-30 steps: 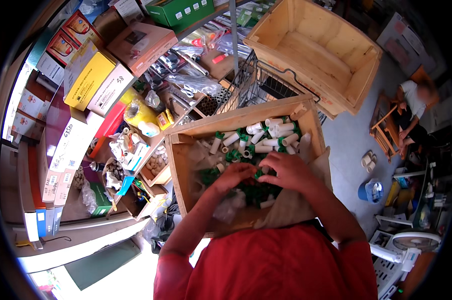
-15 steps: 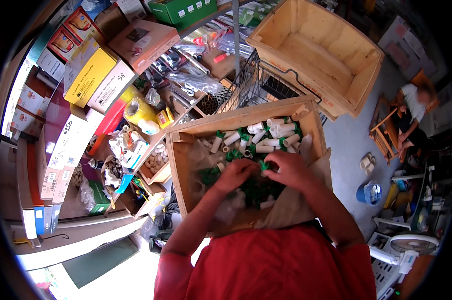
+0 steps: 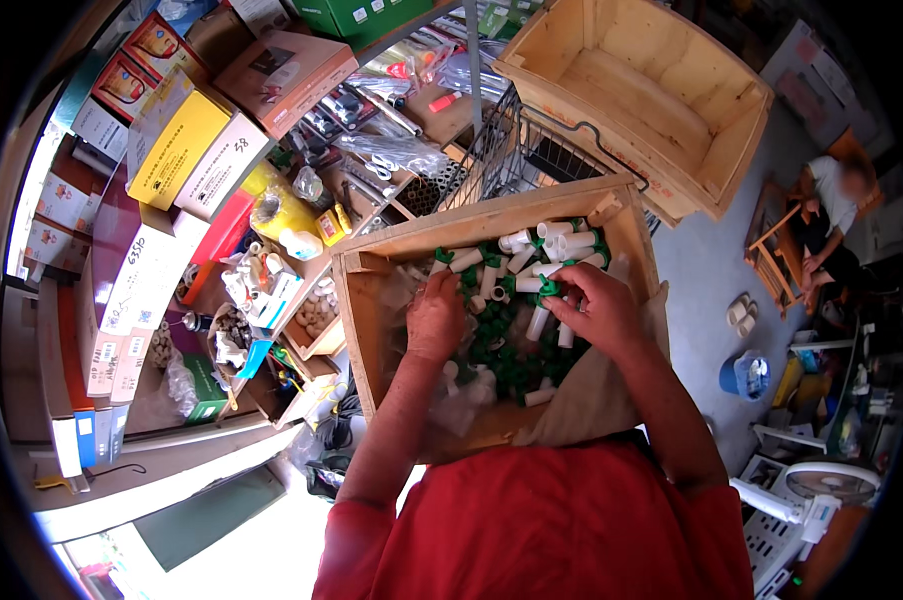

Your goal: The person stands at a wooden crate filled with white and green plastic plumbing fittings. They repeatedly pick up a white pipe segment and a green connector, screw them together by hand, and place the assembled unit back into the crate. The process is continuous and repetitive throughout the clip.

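- A fitting (image 3: 549,288), smooth white tube with a knobbed green top, stood tilted above the pile (image 3: 491,330) of similar cylindrical white and green pieces.
- Rough, pale planks formed the wooden box (image 3: 451,232) around them; a limp beige cloth (image 3: 596,405) draped over its near right part.
- Beyond stood a wire basket (image 3: 486,170) and a larger wooden bin (image 3: 631,95), with smooth grey floor (image 3: 691,300) to the right.
- The right hand (image 3: 606,305) pinched the fitting's green top between thumb and fingers.
- The left hand (image 3: 437,318) reached down, fingers curled, over the box's left side; whether it gripped anything could not be told.
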The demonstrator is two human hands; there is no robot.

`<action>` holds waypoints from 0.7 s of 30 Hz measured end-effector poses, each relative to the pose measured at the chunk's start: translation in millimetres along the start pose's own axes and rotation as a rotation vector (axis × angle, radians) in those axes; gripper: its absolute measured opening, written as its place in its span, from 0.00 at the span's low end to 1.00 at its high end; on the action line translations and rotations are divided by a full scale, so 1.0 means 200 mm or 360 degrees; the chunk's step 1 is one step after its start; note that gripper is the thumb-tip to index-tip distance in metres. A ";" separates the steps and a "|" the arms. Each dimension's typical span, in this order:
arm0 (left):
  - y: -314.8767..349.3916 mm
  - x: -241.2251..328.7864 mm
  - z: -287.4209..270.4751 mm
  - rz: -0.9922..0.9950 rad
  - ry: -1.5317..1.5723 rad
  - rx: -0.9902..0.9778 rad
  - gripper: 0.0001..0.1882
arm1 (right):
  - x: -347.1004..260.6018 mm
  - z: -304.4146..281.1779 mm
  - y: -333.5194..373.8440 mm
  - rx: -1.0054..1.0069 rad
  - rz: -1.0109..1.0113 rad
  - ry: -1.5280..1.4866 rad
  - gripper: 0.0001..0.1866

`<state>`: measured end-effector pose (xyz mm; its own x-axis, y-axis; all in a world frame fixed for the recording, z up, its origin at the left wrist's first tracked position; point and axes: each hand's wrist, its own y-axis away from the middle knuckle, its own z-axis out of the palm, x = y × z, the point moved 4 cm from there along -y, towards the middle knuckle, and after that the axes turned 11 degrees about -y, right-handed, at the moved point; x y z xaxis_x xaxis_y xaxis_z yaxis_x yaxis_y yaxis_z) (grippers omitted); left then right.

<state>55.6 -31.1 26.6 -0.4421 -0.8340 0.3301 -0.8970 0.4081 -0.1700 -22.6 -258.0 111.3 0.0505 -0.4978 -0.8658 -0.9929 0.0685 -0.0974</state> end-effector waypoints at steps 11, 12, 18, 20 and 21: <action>0.02 0.10 0.13 0.0461 -0.0069 -0.0054 0.21 | 0.00 -0.01 0.00 0.0016 0.0007 -0.0073 0.19; 0.02 0.11 0.13 0.0474 -0.0099 -0.0042 0.22 | 0.00 -0.02 0.00 0.0033 0.0009 -0.0099 0.19; -0.06 0.17 0.13 0.0554 -0.0408 -0.0313 0.23 | -0.01 -0.03 0.00 0.0061 0.0012 -0.0172 0.19; -0.08 0.20 0.16 0.0566 -0.0539 -0.0334 0.22 | -0.01 -0.03 0.00 0.0058 0.0024 -0.0163 0.19; -0.08 0.21 0.17 0.0572 -0.0604 -0.0344 0.22 | -0.01 -0.04 0.00 0.0062 0.0028 -0.0169 0.19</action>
<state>52.5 -85.0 11.5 -0.7221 -0.6874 -0.0775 -0.6894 0.7244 -0.0026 -23.1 -263.7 116.2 0.0465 -0.4021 -0.9144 -0.9889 0.1110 -0.0991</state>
